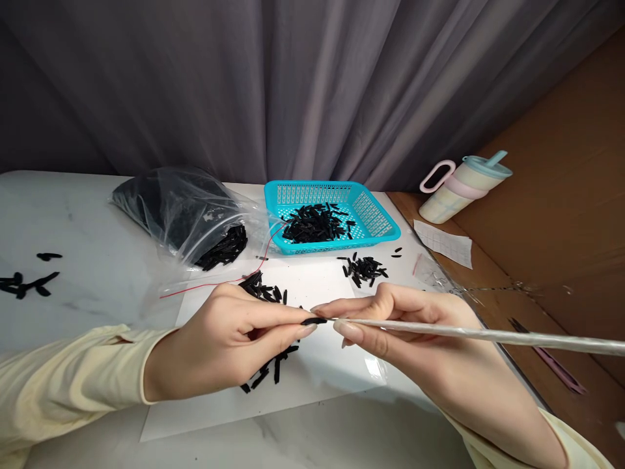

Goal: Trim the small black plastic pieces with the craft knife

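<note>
**Black piece meets rod tip above the white sheet**

The left hand (pixel 229 342) pinches a small black piece (pixel 313 320) between thumb and forefinger; the right hand (pixel 415 332) grips a long pale rod (pixel 488 335) whose tip touches, or perhaps enters, that piece; both hover over the white sheet (pixel 332 365) near the desk's front edge; loose black pieces (pixel 364 268) lie before the turquoise basket (pixel 375 215) towards the back edge.

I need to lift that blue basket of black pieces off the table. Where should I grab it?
Probably by the near long rim of the blue basket, from the front: its flared lip faces the hands, the black pieces lie mid-floor, and the plastic bag crowds its left side.
</note>
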A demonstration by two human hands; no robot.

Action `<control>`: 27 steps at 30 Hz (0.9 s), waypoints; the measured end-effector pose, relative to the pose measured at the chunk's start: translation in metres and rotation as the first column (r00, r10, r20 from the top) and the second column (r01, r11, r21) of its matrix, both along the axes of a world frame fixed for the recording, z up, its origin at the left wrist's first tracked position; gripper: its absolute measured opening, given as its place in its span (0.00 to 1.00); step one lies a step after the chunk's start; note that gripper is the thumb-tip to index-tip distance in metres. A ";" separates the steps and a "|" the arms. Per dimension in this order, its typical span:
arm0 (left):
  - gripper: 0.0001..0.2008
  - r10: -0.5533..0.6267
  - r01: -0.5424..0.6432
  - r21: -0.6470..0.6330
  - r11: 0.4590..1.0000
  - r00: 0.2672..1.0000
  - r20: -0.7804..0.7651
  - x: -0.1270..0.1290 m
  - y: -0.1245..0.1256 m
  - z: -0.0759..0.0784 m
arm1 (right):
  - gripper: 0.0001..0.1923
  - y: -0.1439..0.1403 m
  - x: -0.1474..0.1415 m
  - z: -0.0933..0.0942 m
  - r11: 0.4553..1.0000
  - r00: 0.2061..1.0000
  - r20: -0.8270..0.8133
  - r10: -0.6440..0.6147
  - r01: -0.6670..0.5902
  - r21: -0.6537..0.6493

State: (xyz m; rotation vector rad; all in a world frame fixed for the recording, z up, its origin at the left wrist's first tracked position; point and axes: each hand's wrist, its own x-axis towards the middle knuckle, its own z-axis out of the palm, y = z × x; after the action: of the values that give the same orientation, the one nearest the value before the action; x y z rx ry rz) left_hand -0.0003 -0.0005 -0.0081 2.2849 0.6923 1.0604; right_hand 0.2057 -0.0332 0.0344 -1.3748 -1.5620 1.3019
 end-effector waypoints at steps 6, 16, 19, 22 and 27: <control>0.08 -0.008 0.008 0.010 1.000 1.000 0.011 0.001 0.000 0.000 | 0.12 0.001 0.000 0.000 1.000 0.999 -0.043 -0.003 0.002 -0.013; 0.11 -0.088 0.087 0.010 0.996 0.995 0.044 0.000 0.001 -0.002 | 0.15 0.011 0.006 0.001 0.969 0.972 -0.231 0.041 -0.095 -0.228; 0.14 -0.146 0.145 0.018 0.989 0.989 0.037 -0.001 0.002 -0.002 | 0.14 0.015 0.008 0.000 0.953 0.956 -0.287 0.063 -0.143 -0.268; 0.14 -0.189 0.189 0.029 0.982 0.982 0.016 -0.002 0.001 -0.001 | 0.12 0.019 0.010 -0.001 0.930 0.947 -0.305 0.106 -0.203 -0.306; 0.11 -0.193 0.200 0.135 0.970 0.979 -0.063 -0.003 0.001 0.002 | 0.13 0.022 0.012 -0.003 0.917 0.945 -0.302 0.128 -0.229 -0.328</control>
State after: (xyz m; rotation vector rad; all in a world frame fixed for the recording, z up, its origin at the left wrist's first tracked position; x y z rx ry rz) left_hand -0.0033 0.0000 -0.0064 2.4482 0.4094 0.9890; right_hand 0.2176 -0.0116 0.0317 -1.2096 -1.3270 1.8817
